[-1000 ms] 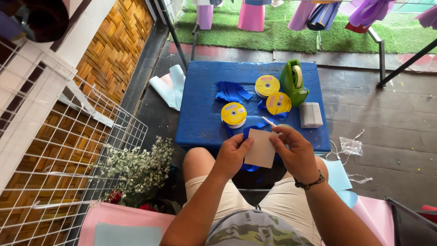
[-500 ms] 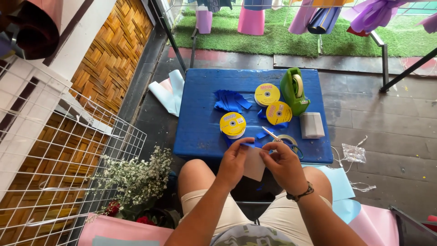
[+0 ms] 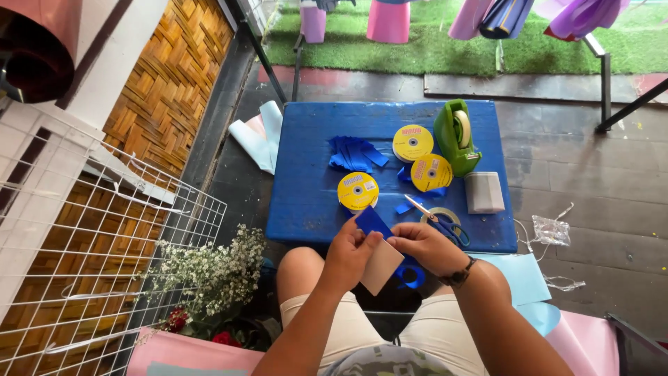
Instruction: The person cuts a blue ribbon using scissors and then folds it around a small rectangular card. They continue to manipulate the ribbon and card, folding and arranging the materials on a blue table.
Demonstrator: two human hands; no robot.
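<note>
card (image 3: 380,264) is sitting between both hands, just in front of the near edge of the blue table (image 3: 306,174), over the person's lap. it's lying tilted, its long axis running from far-left down to near-right, the far corner pointing at the yellow ribbon spool (image 3: 358,190). left hand (image 3: 350,252) is pinching its left edge, right hand (image 3: 424,244) is pinching the right edge beside a blue ribbon piece (image 3: 373,221); both equally close. scissors (image 3: 435,219) are lying just beyond the right hand.
</note>
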